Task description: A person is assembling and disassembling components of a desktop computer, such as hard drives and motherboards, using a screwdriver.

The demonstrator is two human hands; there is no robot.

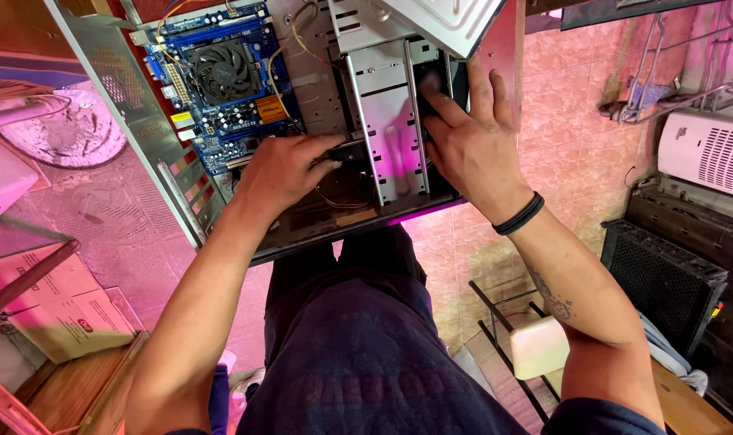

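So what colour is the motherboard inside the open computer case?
Blue, seen best in the head view: the motherboard.

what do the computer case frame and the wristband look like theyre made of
Computer case: looks like bare sheet metal, dull grey, with punched vent holes and folded edges. Drive cage inside, between the left hand and right hand: same pale stamped metal. Wristband: black, thin and doubled, probably elastic or rubber; cannot tell which.

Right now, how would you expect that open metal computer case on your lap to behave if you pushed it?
The computer case looks like stiff sheet metal. Resting on the lap, it would probably tip or slide. The left hand and right hand reach inside, which likely steadies it.
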